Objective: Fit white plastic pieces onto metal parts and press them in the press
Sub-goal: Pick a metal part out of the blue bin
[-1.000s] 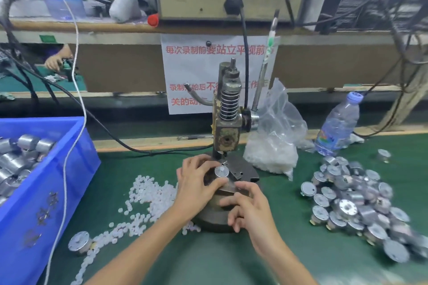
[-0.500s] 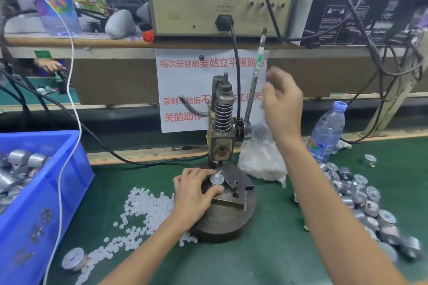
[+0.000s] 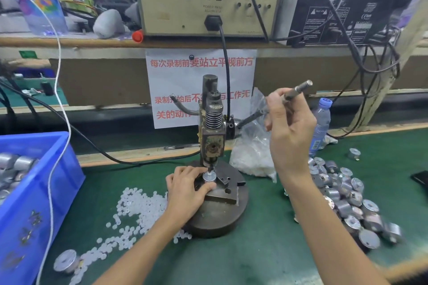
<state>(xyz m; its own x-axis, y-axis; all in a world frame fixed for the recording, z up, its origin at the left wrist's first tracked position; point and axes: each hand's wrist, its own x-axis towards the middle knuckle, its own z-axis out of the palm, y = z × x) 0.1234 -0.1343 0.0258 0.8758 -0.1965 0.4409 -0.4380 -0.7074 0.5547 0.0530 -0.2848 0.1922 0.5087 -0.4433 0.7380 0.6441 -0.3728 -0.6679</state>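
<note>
The left hand (image 3: 185,190) pinches a round metal part (image 3: 209,177) between thumb and fingers on the press base (image 3: 217,217), directly under the ram (image 3: 212,146). The right hand (image 3: 289,127) is curled around the press lever (image 3: 298,89), up at the right. White plastic pieces (image 3: 136,206) lie left of the base, and a pile of metal parts (image 3: 342,192) lies to its right.

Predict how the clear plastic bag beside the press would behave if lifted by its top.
The bag would probably be floppy: its thin film looks crumpled and slumped. It would likely hang bottom-heavy, since the white pieces lie heaped low inside. Probably light too: the pieces look tiny.
</note>
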